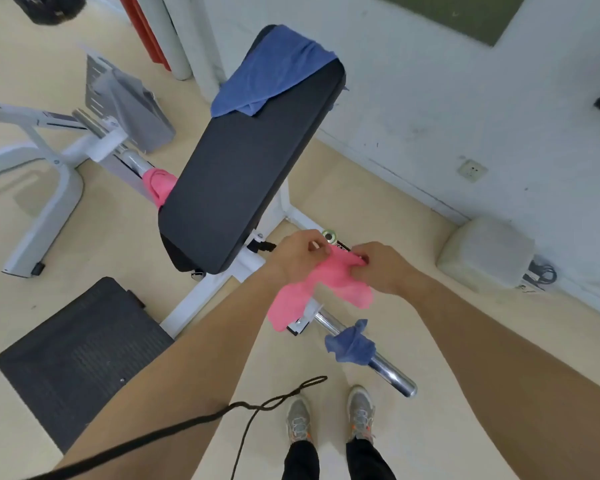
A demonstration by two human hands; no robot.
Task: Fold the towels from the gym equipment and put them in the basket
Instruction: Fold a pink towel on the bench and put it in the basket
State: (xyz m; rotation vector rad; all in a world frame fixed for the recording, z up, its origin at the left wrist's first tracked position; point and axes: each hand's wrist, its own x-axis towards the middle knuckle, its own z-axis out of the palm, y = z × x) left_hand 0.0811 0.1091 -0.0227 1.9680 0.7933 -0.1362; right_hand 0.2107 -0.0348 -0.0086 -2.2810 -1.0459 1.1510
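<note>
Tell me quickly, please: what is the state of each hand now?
Left hand: closed, pinching the pink towel.
Right hand: closed, gripping the same pink towel at its other end.

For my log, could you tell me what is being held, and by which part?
The left hand and right hand pinch a pink towel at its bunched upper edge.

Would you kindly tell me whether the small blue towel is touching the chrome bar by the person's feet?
Touching. The head view shows the small blue towel draped over the chrome bar, with the bar emerging from its folds on both sides.
</note>
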